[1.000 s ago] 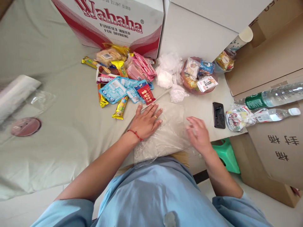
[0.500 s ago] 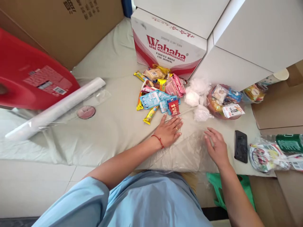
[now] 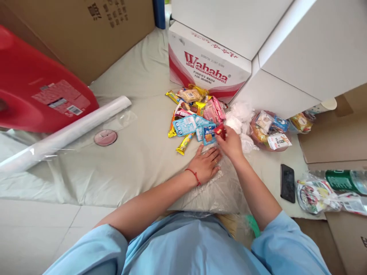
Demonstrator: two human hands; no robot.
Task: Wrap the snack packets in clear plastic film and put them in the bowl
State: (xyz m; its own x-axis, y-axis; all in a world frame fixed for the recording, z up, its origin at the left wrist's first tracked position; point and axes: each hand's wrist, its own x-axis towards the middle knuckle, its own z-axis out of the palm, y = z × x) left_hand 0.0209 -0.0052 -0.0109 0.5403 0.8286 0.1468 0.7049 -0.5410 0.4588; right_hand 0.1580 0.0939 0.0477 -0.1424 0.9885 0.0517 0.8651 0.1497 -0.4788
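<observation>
My left hand lies flat, fingers spread, on a clear plastic sheet spread over the cloth-covered surface. Just beyond it, my right hand pinches a small red snack packet at the right front of a snack pile. In that pile are blue packets, a dark blue packet, pink packets and a yellow stick packet at the front. Crumpled white plastic bags sit beside the pile, beyond my right hand.
A Wahaha carton stands behind the snacks. To the right are a bowl of packaged snacks, a phone and a green-labelled bottle. On the left are a plastic film roll, a round pinkish disc and a red jug.
My right hand has moved from the sheet's right side, left and forward to the pile, and taken hold of the red snack packet. My left hand stays flat on the sheet.
</observation>
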